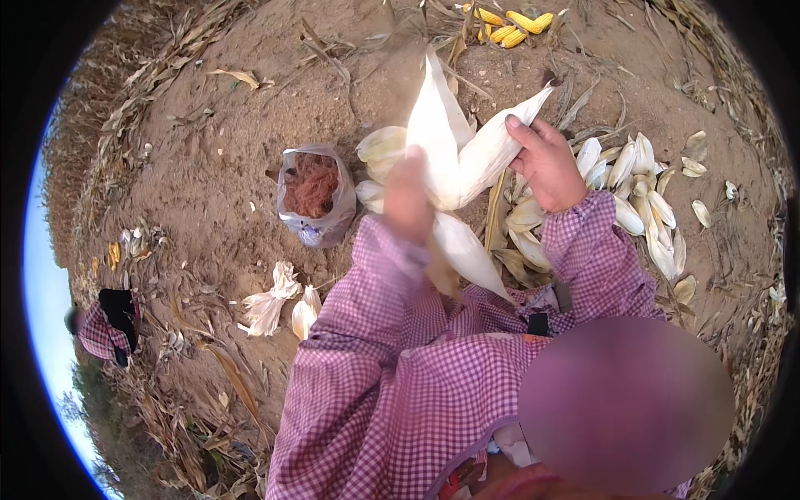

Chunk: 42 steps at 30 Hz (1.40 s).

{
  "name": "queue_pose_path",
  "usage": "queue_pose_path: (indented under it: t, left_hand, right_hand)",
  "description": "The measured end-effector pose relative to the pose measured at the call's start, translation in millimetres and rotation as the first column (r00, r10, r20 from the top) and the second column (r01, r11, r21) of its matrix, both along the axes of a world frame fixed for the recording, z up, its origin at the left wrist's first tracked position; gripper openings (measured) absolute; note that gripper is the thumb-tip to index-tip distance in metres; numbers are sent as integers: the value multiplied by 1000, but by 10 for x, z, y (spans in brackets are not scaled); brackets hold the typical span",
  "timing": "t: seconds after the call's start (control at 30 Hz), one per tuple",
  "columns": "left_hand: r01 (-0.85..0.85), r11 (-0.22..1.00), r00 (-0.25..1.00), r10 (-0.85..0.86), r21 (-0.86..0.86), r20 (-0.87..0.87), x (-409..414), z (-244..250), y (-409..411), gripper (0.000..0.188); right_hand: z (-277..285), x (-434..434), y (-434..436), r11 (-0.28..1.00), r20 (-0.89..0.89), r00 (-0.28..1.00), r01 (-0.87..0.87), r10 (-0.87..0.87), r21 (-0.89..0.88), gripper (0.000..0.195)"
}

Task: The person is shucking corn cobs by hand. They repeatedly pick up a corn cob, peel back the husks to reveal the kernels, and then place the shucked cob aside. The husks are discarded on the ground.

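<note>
Pale corn husk leaves (437, 134) fan out in front of me, several of them long and pointed. My right hand (547, 162) pinches the tapering part of one husk piece (490, 159) between thumb and fingers. Motion blurs my left hand (409, 200), which grips the husk near its base. Another pointed leaf (469, 247) hangs down below, over my lap. No yellow kernels show between my hands. Beyond my right wrist, a spread of loose pale husks (653, 206) lies on the soil.
A white plastic bag (342, 215) of reddish-brown corn silk (311, 185) stands to the left. Husked yellow cobs (512, 30) lie at the far side. Nearer are bunched husks (275, 300). A person (109, 325) is at the far left, near dry stalks (94, 125).
</note>
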<state>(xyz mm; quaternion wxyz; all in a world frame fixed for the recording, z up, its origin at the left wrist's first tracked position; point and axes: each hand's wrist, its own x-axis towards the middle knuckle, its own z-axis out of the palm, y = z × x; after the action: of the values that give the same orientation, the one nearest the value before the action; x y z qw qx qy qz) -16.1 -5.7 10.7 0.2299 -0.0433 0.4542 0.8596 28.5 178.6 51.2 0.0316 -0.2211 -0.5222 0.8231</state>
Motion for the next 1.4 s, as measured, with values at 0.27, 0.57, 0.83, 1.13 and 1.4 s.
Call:
queue_pose_path:
  t: [0.27, 0.57, 0.83, 1.13, 1.4]
  left_hand:
    - [125, -147, 485, -854, -981, 190, -358, -316, -380, 39]
    - [418, 792, 798, -554, -444, -237, -64, -87, -166, 74]
    - [549, 805, 795, -586, -225, -158, 46, -93, -56, 60]
    - [169, 742, 745, -527, -649, -409, 151, -77, 20, 64]
    - [238, 864, 830, -418, -444, -368, 172, -90, 63, 62]
  right_hand:
    - [118, 15, 236, 980, -111, 993, 67, -47, 186, 31]
    - [26, 84, -141, 882, -139, 953, -184, 268, 434, 28]
    - [132, 83, -26, 985, -112, 984, -121, 136, 125, 33]
    - [-127, 26, 56, 802, -95, 985, -61, 146, 595, 21]
    - [-51, -34, -13, 964, -71, 997, 35, -17, 262, 17]
